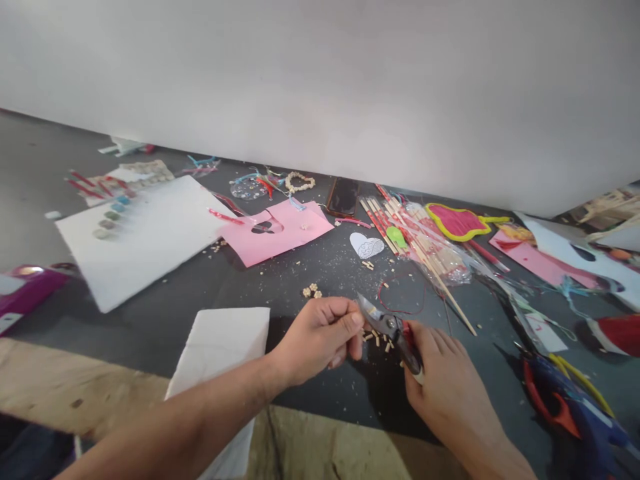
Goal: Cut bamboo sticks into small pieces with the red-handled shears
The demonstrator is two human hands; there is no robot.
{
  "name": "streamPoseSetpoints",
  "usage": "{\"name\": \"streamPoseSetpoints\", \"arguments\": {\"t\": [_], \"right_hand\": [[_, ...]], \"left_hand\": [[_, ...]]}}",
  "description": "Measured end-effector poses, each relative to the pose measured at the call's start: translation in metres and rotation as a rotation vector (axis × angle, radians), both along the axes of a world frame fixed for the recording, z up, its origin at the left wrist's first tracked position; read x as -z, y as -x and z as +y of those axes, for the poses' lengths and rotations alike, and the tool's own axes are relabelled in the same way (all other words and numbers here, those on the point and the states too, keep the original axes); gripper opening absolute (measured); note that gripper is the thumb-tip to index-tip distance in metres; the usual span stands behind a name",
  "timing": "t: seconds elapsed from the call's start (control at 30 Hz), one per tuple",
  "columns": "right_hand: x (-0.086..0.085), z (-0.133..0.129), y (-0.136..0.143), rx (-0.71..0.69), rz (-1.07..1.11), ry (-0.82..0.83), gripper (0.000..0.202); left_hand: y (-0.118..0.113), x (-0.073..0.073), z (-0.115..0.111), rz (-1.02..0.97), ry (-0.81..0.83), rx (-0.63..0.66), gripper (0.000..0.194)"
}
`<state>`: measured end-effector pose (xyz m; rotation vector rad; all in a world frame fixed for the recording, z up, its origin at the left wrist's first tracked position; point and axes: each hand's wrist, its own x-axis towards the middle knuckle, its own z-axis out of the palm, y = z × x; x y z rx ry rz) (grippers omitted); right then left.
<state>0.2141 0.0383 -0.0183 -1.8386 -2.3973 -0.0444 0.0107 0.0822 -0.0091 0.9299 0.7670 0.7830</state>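
My right hand (453,377) is wrapped around the red and dark handles of a pair of pruning shears (391,325). The blades point up and left, right beside the fingertips of my left hand (325,333). Those left fingers are pinched together; whatever they hold is hidden or too small to make out. Below the blades lie short cut pieces of wooden stick (384,343) on the dark table. Just beyond my left hand sits a small cluster of pale wooden pieces (313,291). A thin dark red cord (400,312) curls behind the shears.
Wooden sticks in plastic wrap (425,247), a phone (343,196) and a paper heart (367,246) lie farther back. Pink paper (290,233) and a white board (145,233) spread leftward. A white block (220,340) is by my left forearm. A blue and red tool (575,407) lies right.
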Motion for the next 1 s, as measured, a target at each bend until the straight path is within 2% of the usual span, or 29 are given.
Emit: {"name": "streamPoseSetpoints", "arguments": {"t": [0.2, 0.33, 0.67, 0.9, 1.0], "right_hand": [[-0.002, 0.000, -0.001, 0.040, -0.023, -0.002, 0.033], [-0.002, -0.003, 0.000, 0.002, 0.071, 0.074, 0.034], [-0.006, -0.007, 0.001, -0.023, 0.211, 0.264, 0.030], [-0.001, 0.003, -0.005, 0.056, 0.049, 0.055, 0.041], [0.001, 0.004, -0.006, 0.071, 0.003, 0.017, 0.046]], "left_hand": [[0.001, -0.001, 0.002, 0.209, -0.298, -0.024, 0.018], [0.002, -0.003, -0.001, 0.298, -0.406, -0.044, 0.020], [0.002, 0.002, -0.004, 0.242, -0.363, -0.059, 0.024], [-0.003, 0.004, 0.001, 0.231, -0.340, -0.060, 0.014], [-0.004, 0.006, 0.000, 0.250, -0.344, -0.079, 0.014]]}}
